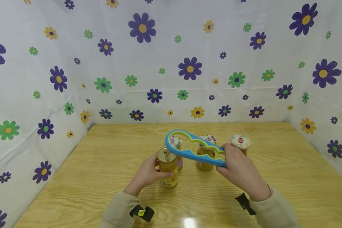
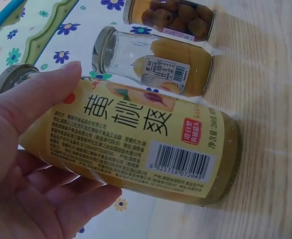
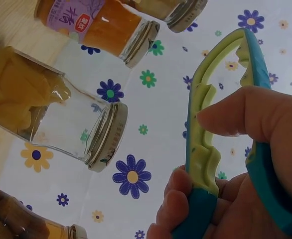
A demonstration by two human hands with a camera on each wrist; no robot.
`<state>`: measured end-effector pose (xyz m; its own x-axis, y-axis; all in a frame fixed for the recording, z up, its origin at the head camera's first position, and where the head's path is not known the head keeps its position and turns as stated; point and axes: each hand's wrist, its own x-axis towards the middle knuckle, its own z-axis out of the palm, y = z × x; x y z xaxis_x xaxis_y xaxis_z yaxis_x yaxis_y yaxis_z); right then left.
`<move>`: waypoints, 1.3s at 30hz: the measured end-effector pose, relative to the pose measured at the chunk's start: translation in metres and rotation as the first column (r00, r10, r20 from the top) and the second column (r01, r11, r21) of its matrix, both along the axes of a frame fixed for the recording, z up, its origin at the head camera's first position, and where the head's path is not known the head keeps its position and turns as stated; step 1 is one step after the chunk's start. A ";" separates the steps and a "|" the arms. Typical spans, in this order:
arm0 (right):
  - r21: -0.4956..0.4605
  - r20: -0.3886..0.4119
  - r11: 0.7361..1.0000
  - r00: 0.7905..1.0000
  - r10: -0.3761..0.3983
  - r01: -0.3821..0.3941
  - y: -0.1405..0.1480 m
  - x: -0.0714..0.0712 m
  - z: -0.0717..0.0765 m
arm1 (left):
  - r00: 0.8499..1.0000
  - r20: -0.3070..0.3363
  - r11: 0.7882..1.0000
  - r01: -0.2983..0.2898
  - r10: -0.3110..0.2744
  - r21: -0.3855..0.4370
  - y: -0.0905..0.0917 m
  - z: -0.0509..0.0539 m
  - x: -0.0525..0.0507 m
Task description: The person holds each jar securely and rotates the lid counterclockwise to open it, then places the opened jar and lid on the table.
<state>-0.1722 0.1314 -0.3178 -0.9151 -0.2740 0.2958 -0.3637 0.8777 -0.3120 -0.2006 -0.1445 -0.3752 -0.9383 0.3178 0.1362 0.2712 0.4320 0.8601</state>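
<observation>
My left hand (image 1: 145, 175) grips a glass jar of yellow peaches (image 1: 170, 174) around its side. Its thumb lies across the yellow label, and the lid is on. The jar stands upright near the middle of the table. A blue and lime-green jar opener (image 1: 192, 155) is held by its handles in my right hand (image 1: 240, 171). The opener's closed loop end reaches over toward the peach jar's lid, in the air. In the right wrist view, the thumb sits between the opener's two arms (image 3: 201, 149), with fingers curled round one of them.
Behind the peach jar stands a purple-labelled jar (image 3: 81, 17) of orange fruit. A jar of pale yellow fruit (image 1: 205, 166) is under the opener. Beyond my right hand is a jar with a patterned lid (image 1: 240, 142), holding dark round fruit (image 2: 178, 20). Flowered cloth walls (image 1: 165, 47) surround the wooden table (image 1: 117, 142).
</observation>
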 end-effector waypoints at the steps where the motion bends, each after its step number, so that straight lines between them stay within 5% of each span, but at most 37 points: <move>1: 0.001 0.005 1.000 1.000 0.000 -0.001 -0.001 0.000 0.000 | 1.000 -0.002 1.000 0.008 -0.008 0.001 0.000 0.000 0.000; 21: 0.036 -0.039 0.999 0.998 0.041 -0.039 -0.007 0.004 -0.005 | 0.994 0.033 0.995 0.100 -0.101 0.030 0.019 -0.002 0.002; 28: 0.054 -0.078 0.998 0.996 0.050 -0.046 -0.009 0.005 -0.006 | 0.990 0.001 0.988 0.139 -0.139 0.062 0.031 0.024 0.020; 33: 0.064 -0.073 0.997 0.996 0.047 -0.042 -0.011 0.006 -0.007 | 0.988 -0.005 0.986 0.152 -0.152 0.073 0.033 0.017 0.017; 39: 0.073 -0.094 0.996 0.994 0.054 -0.047 -0.013 0.008 -0.008 | 0.980 -0.035 0.974 0.198 -0.195 0.111 0.040 0.024 0.019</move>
